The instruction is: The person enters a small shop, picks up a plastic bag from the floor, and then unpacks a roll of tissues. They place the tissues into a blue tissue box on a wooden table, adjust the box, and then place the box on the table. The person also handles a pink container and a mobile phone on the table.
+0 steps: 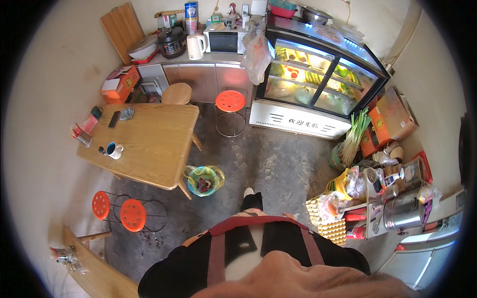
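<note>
My left hand is out of view. A small bit of my right hand (288,216) shows past the lower edge of a dark red apron (257,220); the rest of it is hidden, and what it holds cannot be seen. One light shoe (249,192) stands on the grey floor before me. Ahead on the right is a glass-fronted display fridge (298,121) with lit shelves of vegetables. A wooden table (156,138) to the left carries a white mug (116,152), a dark phone (114,119) and a holder of chopsticks (84,138).
A lined waste bin (221,178) stands by a table leg. Red-topped stools (230,101) (133,215) sit near the counter and at left. Along the back counter are a microwave (223,41), a kettle (195,46) and a cooker (171,43). Egg trays (331,231) and a steel pot (404,210) crowd the right.
</note>
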A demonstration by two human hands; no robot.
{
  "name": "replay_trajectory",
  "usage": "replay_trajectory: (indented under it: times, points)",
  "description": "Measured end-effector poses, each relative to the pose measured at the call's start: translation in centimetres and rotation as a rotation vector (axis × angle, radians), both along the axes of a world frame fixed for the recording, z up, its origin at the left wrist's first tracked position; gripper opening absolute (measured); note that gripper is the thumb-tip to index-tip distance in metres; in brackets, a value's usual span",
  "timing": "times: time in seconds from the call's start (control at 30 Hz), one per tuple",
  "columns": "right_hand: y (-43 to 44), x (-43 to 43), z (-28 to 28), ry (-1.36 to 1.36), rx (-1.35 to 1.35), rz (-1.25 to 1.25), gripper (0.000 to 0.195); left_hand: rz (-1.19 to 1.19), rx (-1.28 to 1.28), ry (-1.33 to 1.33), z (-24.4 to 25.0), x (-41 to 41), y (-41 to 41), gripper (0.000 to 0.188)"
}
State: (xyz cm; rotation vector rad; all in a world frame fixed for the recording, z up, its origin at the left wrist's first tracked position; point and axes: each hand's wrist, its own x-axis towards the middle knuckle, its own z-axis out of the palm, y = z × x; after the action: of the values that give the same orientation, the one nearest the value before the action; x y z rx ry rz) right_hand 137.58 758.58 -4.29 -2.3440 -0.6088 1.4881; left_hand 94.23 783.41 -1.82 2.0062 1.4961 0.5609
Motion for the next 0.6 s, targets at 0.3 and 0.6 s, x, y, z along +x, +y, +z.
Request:
replay_trajectory:
  times: [0.3,0.6]
  points:
    - [24.3,9.6,-1.8,-0.035,0.1,0.237,0.053,0.182,0.141,-0.009,-0.1,8.7,10.1,0.031]
    - [42.1,17.6,-0.9,-0.05,0.115,0.235,0.052,0.215,0.035,-0.102,2.1,15.9,24.8,0.036]
